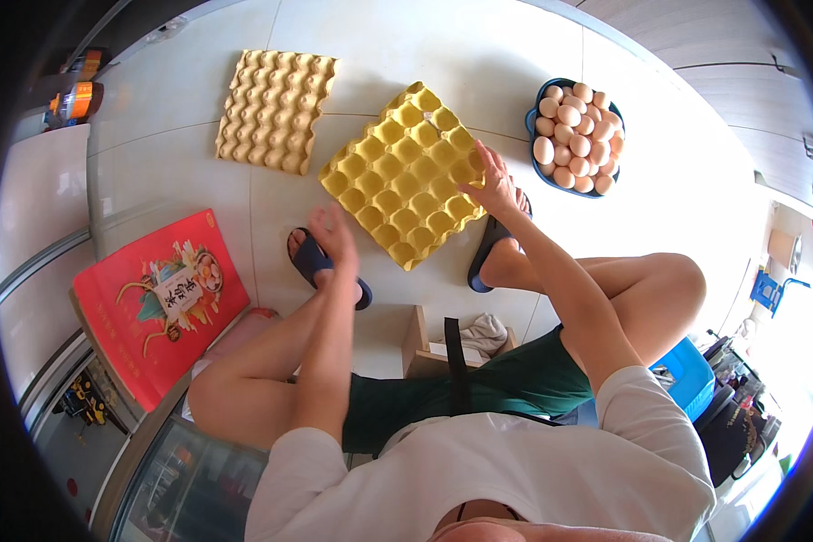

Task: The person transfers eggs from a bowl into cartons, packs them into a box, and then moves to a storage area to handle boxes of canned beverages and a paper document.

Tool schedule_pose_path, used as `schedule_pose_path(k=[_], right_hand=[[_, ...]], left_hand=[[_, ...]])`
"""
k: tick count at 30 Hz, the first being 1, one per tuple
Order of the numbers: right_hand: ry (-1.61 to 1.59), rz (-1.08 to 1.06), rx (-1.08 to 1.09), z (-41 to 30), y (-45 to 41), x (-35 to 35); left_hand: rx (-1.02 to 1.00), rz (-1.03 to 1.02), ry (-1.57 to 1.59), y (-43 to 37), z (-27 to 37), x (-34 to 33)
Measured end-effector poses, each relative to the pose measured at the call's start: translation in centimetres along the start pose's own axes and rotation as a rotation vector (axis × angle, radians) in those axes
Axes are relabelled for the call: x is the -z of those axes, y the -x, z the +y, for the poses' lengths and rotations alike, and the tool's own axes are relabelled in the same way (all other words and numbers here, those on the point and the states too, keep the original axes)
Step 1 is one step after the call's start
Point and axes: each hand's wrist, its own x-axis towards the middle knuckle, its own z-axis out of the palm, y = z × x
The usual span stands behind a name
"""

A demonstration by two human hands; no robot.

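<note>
A yellow moulded-pulp egg tray (406, 177) lies turned at an angle on the tiled floor before me; no eggs show in its cups. My right hand (496, 181) is at its right edge, thumb over the rim and fingers spread along the side. Near the tray's lower left edge is my left hand (333, 234), slightly blurred, above my slippered foot, with nothing seen in it. A tan egg tray (278, 112) lies to the upper left. To the right, a dark blue basket (530, 122) is heaped with brown eggs (580, 146).
A red printed box (166, 305) leans at the left by my knee. Blue slippers (488, 254) are on my feet, close to the yellow tray. Behind my feet stands a small wooden box (417, 342) with a cloth. Grey cabinets (732, 88) line the upper right.
</note>
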Motion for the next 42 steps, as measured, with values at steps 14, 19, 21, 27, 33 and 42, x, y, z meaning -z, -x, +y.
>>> schedule_pose_path(k=[14,19,21,27,33,42], right_hand=[[0.032,-0.052,-0.145,0.3,0.2,1.1],[0.011,-0.057,-0.121,-0.4,0.0,0.7],[0.002,-0.046,-0.108,-0.5,0.2,0.5],[0.364,0.068,-0.008,-2.0,-0.4,1.0],[-1.1,-0.32,-0.308,-8.7,-4.0,5.4],[-1.371,-0.472,-0.46,-7.5,-2.9,8.9]], left_hand=[[0.851,-0.187,0.452,-16.9,3.7,-3.1],[0.548,-0.132,0.858,-17.4,5.2,-1.5],[0.469,-0.158,0.907,-16.8,6.5,-0.4],[0.059,-0.005,0.56,-12.2,13.3,2.2],[-0.601,-0.126,0.143,-6.9,17.6,6.0],[-1.245,-0.278,-0.52,3.3,17.1,6.5]])
